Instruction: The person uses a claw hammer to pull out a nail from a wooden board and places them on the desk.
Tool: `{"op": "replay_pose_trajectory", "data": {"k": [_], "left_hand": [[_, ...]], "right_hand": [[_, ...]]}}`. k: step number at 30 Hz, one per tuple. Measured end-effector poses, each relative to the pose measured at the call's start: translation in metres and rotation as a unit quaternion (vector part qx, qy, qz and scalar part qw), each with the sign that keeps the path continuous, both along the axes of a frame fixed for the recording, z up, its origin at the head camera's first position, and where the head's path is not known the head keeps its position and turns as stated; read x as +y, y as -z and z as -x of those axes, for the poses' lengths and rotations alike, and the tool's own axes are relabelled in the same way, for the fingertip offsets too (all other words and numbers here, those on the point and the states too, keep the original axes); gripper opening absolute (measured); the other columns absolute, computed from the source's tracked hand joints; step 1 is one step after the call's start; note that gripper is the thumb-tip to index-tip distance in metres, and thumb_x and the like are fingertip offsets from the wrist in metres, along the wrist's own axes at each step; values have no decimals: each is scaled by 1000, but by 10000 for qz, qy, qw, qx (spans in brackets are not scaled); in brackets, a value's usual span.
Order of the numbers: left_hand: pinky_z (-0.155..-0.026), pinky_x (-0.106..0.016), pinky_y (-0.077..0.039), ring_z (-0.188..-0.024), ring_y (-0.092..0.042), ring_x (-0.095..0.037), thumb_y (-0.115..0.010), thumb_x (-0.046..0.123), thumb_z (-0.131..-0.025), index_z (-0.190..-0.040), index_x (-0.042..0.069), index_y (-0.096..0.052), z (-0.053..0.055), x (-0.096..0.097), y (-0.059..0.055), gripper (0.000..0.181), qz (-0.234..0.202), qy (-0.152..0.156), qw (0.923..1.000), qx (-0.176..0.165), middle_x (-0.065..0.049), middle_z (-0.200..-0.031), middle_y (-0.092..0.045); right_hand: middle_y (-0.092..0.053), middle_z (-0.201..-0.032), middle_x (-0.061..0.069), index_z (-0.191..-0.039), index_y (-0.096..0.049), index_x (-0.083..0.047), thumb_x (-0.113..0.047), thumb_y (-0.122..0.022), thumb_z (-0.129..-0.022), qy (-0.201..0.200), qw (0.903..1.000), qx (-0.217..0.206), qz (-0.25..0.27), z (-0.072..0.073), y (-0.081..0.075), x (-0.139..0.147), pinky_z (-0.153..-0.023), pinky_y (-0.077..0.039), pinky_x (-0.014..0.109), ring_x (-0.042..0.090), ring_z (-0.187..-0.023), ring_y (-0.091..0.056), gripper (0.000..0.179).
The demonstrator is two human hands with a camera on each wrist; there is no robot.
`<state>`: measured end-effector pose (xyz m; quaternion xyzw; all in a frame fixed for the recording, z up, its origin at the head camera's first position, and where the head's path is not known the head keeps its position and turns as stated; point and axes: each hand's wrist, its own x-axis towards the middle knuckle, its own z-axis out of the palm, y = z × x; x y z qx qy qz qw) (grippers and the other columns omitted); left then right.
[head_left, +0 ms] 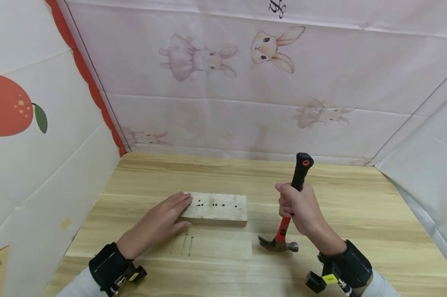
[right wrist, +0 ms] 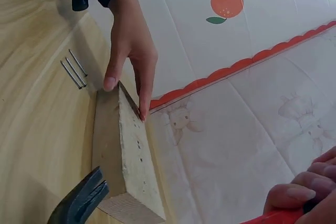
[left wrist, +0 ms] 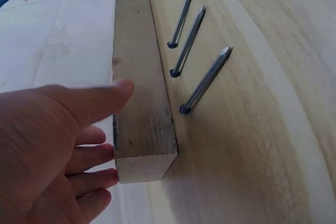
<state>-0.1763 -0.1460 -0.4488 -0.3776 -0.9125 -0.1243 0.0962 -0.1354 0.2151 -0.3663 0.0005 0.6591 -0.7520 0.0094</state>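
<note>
A pale wooden block [head_left: 227, 210] with several small dark holes in its top lies flat on the table. My left hand [head_left: 164, 216] rests on its left end, fingers fairly straight on the top and the thumb by the front side [left wrist: 139, 66]. To the right of the block, my right hand [head_left: 301, 208] grips a claw hammer [head_left: 284, 227] by its black and red handle. The hammer's head points down, claw [right wrist: 79, 198] toward the block. Three nails [left wrist: 207, 78] lie side by side on the table in front of the block, near the left thumb.
The wood-grain table [head_left: 342, 206] carries all of this. A pink sheet [head_left: 227, 123] printed with rabbits stands behind it, and white sheets [head_left: 52, 173] rise at the left and right sides. Each wrist wears a black strap [head_left: 109, 264] with a small camera.
</note>
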Motion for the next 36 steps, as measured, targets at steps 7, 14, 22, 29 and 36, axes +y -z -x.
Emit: {"op": "replay_pose_trajectory", "data": {"k": [7, 14, 22, 29, 36], "left_hand": [[-104, -44, -36, -131, -37, -29, -69, 29, -87, -134, 0, -49, 4, 2, 4, 58, 32, 24, 9997, 252, -15, -141, -46], [-104, -43, -36, -130, -38, -30, -67, 30, -89, -133, 0, -50, 5, 3, 6, 56, 56, 11, 9996, 290, -15, -140, -47], [-105, -44, -34, -131, -37, -30, -65, 33, -90, -134, 0, -50, 2, 4, 4, 56, 69, -109, 9999, 110, -15, -141, -46], [-107, -44, -32, -131, -37, -28, -66, 32, -90, -133, 2, -52, 2, 2, 4, 54, 94, -128, 9999, 66, -14, -140, -47], [-104, -43, -36, -126, -44, -29, -67, 30, -88, -126, 3, -58, 4, 2, 2, 48, -145, 16, 9991, 403, -14, -133, -54]], "right_hand": [[-23, -52, -6, -58, -29, -13, -14, -58, -93, -178, 9979, -615, -35, -6, 8, 10, -44, -23, 25, 10, -44, -24, 46], [-22, -52, -6, -55, -28, -13, -13, -56, -93, -168, 9955, -927, 101, -5, 20, 14, -44, -22, 25, 10, -44, -23, 47], [-27, -53, -2, -62, -33, -7, -26, -60, -94, -467, 9947, -888, -212, -1, 28, 14, -45, -32, 28, 14, -45, -29, 46], [-60, -68, 14, -102, -47, 2, -38, -54, -97, -1201, 9726, -213, -1980, 18, 35, 24, -66, -52, 51, 32, -63, -61, 41], [-51, -54, 2, -81, -50, -6, -55, -54, -91, -754, 8593, 153, -5057, 40, 37, 36, -43, -42, 32, 18, -44, -53, 50]]}}
